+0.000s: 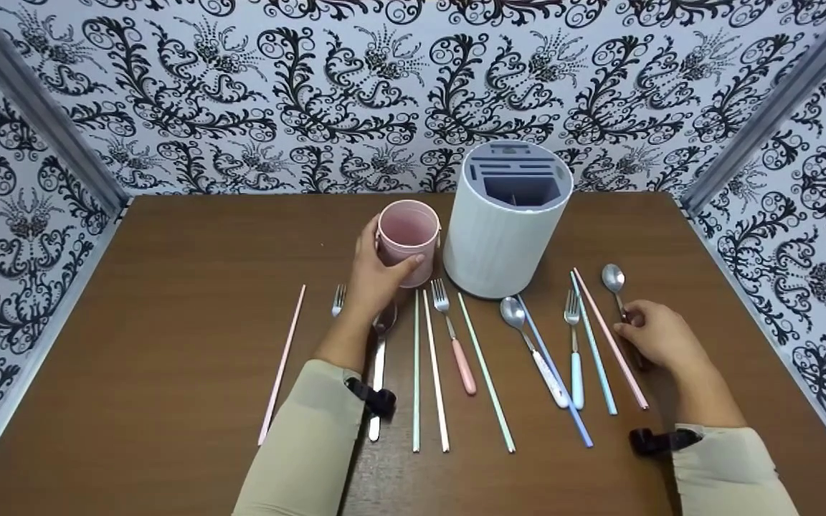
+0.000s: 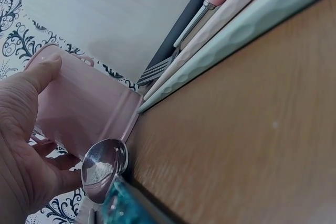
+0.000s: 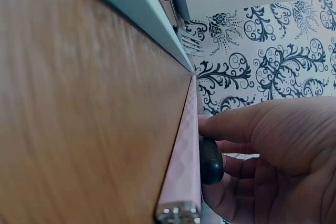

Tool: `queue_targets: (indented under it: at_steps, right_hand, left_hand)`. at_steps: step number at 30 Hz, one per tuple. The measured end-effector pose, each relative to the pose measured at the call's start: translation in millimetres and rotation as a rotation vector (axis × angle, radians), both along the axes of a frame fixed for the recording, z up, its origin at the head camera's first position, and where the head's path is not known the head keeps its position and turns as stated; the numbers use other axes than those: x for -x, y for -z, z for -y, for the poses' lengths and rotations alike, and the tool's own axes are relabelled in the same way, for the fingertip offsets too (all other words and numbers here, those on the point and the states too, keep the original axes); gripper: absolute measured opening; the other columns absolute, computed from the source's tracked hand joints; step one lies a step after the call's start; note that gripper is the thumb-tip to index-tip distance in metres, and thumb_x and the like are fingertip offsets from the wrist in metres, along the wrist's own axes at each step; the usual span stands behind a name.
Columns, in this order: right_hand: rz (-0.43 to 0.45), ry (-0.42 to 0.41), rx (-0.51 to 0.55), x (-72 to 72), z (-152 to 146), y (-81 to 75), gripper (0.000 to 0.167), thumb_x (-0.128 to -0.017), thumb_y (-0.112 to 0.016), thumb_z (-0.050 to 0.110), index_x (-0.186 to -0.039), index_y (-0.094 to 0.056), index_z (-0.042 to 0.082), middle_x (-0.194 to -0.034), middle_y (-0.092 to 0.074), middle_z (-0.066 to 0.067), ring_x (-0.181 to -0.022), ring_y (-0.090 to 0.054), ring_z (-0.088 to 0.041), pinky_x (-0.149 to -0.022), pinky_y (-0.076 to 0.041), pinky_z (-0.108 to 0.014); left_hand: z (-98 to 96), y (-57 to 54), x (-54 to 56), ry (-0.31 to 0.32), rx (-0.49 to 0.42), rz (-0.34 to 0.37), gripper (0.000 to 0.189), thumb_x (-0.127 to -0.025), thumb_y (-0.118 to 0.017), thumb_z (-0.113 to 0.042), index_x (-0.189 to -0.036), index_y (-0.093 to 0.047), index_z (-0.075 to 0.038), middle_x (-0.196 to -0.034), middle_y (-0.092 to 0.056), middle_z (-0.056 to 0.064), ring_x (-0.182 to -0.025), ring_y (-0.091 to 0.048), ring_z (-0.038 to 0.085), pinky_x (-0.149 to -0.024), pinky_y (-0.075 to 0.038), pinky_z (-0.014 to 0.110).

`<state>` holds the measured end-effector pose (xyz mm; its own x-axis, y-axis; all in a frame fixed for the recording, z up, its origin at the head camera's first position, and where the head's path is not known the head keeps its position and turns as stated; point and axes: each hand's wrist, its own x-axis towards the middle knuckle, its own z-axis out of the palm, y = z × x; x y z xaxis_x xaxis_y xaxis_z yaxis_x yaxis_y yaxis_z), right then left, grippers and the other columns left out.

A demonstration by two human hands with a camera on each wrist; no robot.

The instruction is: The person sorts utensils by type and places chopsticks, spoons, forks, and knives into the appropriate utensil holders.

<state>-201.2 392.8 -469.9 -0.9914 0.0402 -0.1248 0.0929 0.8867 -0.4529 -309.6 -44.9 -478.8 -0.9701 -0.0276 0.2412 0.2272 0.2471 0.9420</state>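
My left hand [image 1: 376,279] grips a pink cup [image 1: 420,271] with small side lugs, thumb on the near side. The cup stands at the left of a white utensil holder [image 1: 495,244]. In the left wrist view, a spoon bowl [image 2: 102,169] lies close to the cup's base. Over on the right, my right hand [image 1: 660,333] pinches a dark-handled spoon [image 1: 613,277] that lies on the table, bowl pointing away. Its black handle end [image 3: 211,162] shows between thumb and fingers in the right wrist view, beside a pink chopstick [image 3: 184,166].
Several chopsticks lie spread over the brown table [image 1: 169,344], among them a lone pink chopstick [image 1: 282,365] at left. Between them are a pink-handled fork [image 1: 463,365], a white-handled spoon [image 1: 549,376] and a blue-handled fork [image 1: 576,380]. Patterned walls [image 1: 241,107] enclose the back and sides.
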Motion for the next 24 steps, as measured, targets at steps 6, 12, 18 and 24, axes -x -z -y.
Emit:
queue_targets:
  at_steps: [6, 12, 18, 24]
  right_hand:
    - [-0.02, -0.008, -0.01, -0.1, 0.1, 0.4, 0.045, -0.097, -0.067, 0.019, -0.131, -0.059, -0.011, -0.1, -0.067, -0.023, -0.088, -0.064, -0.034, -0.075, -0.05, -0.043]
    - [-0.047, 0.007, -0.017, -0.4, 1.2, 1.8, 0.041, -0.097, -0.066, 0.017, -0.127, -0.062, -0.012, -0.102, -0.069, -0.025, -0.092, -0.065, -0.039, -0.081, -0.053, -0.053]
    - [-0.044, 0.018, -0.023, -1.0, 1.8, 1.1, 0.036, -0.099, -0.064, 0.015, -0.123, -0.065, -0.01, -0.097, -0.069, -0.02, -0.083, -0.065, -0.031, -0.076, -0.051, -0.043]
    - [-0.047, 0.029, -0.008, -1.1, 2.5, 0.7, 0.038, -0.1, -0.061, 0.014, -0.127, -0.063, -0.012, -0.096, -0.069, -0.02, -0.084, -0.065, -0.032, -0.078, -0.052, -0.047]
  left_hand:
    - [0.2, 0.0, -0.9, 0.002, 0.004, -0.007, 0.096, -0.08, -0.09, -0.02, -0.159, -0.036, -0.011, -0.156, -0.044, 0.018, -0.148, -0.043, 0.03, -0.127, -0.031, 0.044]
    - [-0.2, 0.8, 0.1, 0.002, 0.006, -0.011, 0.096, -0.079, -0.09, -0.019, -0.159, -0.036, -0.011, -0.156, -0.044, 0.018, -0.147, -0.043, 0.03, -0.127, -0.031, 0.043]
    - [-0.6, 0.2, 0.2, 0.003, -0.008, -0.011, 0.096, -0.079, -0.09, -0.017, -0.158, -0.037, -0.011, -0.155, -0.045, 0.019, -0.147, -0.043, 0.031, -0.127, -0.031, 0.042]
    - [-0.7, 1.7, 0.9, 0.004, -0.013, -0.016, 0.097, -0.079, -0.09, -0.017, -0.159, -0.036, -0.01, -0.155, -0.044, 0.02, -0.147, -0.043, 0.031, -0.127, -0.031, 0.042]
